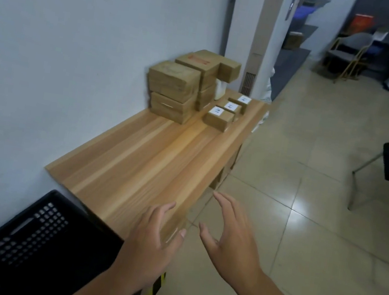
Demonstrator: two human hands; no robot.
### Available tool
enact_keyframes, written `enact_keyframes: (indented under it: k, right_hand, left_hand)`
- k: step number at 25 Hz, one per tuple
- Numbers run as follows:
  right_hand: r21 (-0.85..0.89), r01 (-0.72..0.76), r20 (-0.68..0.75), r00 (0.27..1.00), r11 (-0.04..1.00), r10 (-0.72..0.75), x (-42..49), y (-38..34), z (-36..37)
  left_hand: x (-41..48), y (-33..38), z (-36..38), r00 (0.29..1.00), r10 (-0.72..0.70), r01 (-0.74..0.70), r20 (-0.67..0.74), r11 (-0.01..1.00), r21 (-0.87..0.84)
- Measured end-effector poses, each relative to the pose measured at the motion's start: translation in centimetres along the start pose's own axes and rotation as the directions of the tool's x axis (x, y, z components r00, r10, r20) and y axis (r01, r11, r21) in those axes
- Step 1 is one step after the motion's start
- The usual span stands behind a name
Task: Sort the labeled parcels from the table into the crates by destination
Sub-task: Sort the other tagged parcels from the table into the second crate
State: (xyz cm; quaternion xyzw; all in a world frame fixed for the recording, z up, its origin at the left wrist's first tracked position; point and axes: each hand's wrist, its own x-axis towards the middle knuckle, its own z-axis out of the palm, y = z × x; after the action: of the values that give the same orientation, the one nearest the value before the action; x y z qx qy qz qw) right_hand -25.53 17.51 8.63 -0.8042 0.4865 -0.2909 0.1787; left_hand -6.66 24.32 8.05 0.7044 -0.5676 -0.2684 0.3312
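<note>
Well apart from both empty hands (148, 244) (232, 244), labeled parcels (219, 118) sit far along table (137, 154).

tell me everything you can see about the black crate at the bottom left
The black crate sits at the lower left, below the near end of the wooden table and close to the white wall. It looks like rigid plastic. The side that shows is pierced by a grid of small rectangular holes, with a longer slot, likely a handle, near its rim. From this angle its inside is not visible, so its contents cannot be told. The left hand hovers beside it, not touching it.
</note>
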Motion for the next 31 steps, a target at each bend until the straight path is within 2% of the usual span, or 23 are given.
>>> enact_keyframes:
  k: [9,14,18,21,26,31]
  right_hand:
    - [-0.078,-0.116,-0.048,0.992,0.99,0.113,8.1,11.7,-4.3]
    - [-0.134,-0.119,-0.047,0.992,0.984,0.113,16.2,17.7,-4.3]
    - [-0.159,-0.142,-0.009,0.99,0.977,0.143,24.9,22.0,-4.4]
    - [-0.158,-0.15,-0.049,0.988,0.976,0.144,31.0,24.4,-4.7]
    - [-0.135,-0.187,-0.046,0.982,0.973,0.183,38.4,28.8,-4.9]
    - [-0.079,-0.147,-0.012,0.989,0.986,0.146,45.0,33.8,-5.1]
  left_hand:
    - [13.3,4.7,7.9,0.991,0.132,-0.132,0.008,0.984,0.12]
    - [24.8,5.4,11.8,0.985,0.169,-0.169,-0.015,0.986,0.003]
    - [33.9,5.8,13.8,0.991,0.128,-0.13,-0.04,0.99,-0.052]
    - [39.7,6.4,14.1,0.992,0.125,-0.126,-0.015,0.99,-0.062]
    - [48.2,7.7,14.6,0.992,0.117,-0.118,-0.04,0.992,-0.044]
    - [54.6,9.7,17.0,0.996,0.068,-0.068,-0.059,0.998,-0.005]
